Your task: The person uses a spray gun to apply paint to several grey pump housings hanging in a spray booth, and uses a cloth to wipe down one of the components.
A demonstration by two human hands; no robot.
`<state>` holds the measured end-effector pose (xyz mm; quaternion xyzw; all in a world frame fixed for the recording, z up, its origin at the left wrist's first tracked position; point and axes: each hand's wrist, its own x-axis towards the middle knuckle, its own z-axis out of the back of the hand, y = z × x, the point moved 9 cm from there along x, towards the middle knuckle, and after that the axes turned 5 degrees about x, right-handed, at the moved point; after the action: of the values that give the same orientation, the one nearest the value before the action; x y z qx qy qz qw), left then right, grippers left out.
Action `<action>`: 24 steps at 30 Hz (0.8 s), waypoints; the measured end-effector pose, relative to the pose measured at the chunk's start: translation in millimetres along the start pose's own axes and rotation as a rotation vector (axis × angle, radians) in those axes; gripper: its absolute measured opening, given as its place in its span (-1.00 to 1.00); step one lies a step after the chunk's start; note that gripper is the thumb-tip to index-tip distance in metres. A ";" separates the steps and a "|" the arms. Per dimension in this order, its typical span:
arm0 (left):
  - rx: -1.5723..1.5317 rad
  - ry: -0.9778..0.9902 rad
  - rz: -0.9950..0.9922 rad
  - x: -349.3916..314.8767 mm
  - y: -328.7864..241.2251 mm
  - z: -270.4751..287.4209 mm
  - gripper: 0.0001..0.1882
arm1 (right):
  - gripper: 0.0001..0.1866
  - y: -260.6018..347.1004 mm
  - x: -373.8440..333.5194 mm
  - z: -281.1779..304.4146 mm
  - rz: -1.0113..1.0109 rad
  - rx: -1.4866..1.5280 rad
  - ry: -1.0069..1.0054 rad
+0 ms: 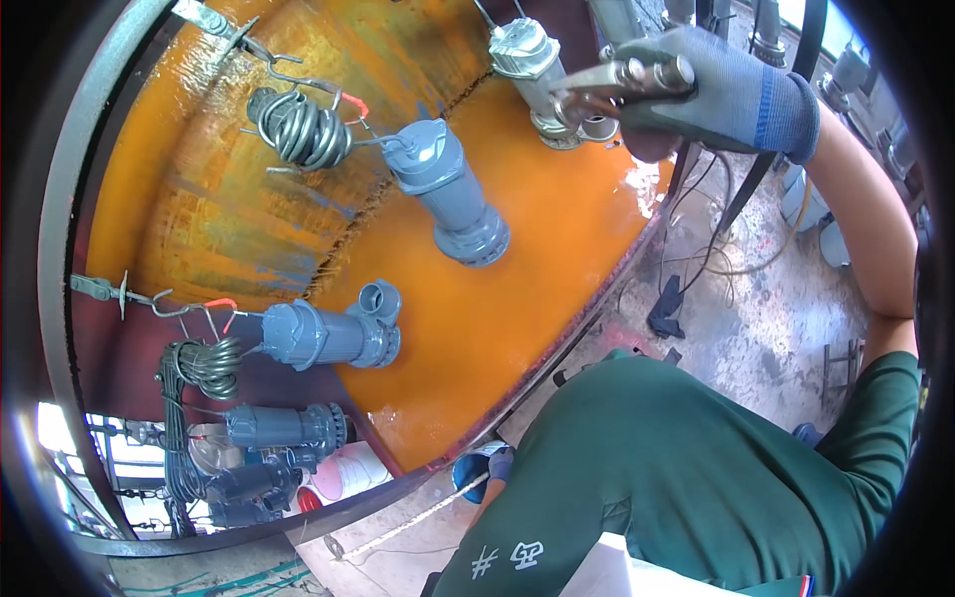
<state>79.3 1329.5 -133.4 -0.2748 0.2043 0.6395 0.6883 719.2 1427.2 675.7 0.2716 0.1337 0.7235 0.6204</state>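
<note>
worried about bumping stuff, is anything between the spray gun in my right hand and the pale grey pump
Nothing visible stands between the spray gun in your right hand and the pale grey pump; their gap is unclear.

Metal tool (607, 78) in gloved right hand (711, 92), near pale gray pump (527, 55).

Green short-sleeved shirt (711, 453), blue-cuffed grey glove (721, 92)

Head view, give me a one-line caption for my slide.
A gloved right hand holds a metal tool near hanging blue-grey pumps, with an orange-stained surface behind them.
</note>
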 end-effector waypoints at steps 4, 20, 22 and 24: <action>-0.230 -0.068 0.098 -8.0 -10.3 32.9 -0.45 | -0.50 2.3 -5.0 1.0 0.132 0.164 -0.124; -0.794 -1.266 -0.907 -250.6 -315.9 706.3 -0.16 | -0.56 -33.2 -20.4 -27.7 0.045 0.278 -0.188; -0.802 -1.383 -0.887 -280.6 -332.8 751.3 -0.18 | -0.54 -13.7 -27.8 -40.3 0.163 0.328 -0.077; -0.771 -1.387 -0.958 -272.1 -324.7 798.9 -0.23 | -0.55 -16.4 -31.0 -45.8 0.085 0.320 0.056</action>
<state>318.7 1621.4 688.3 -0.0957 -0.6153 0.3320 0.7086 709.7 1406.9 622.5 0.3522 0.2529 0.7259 0.5339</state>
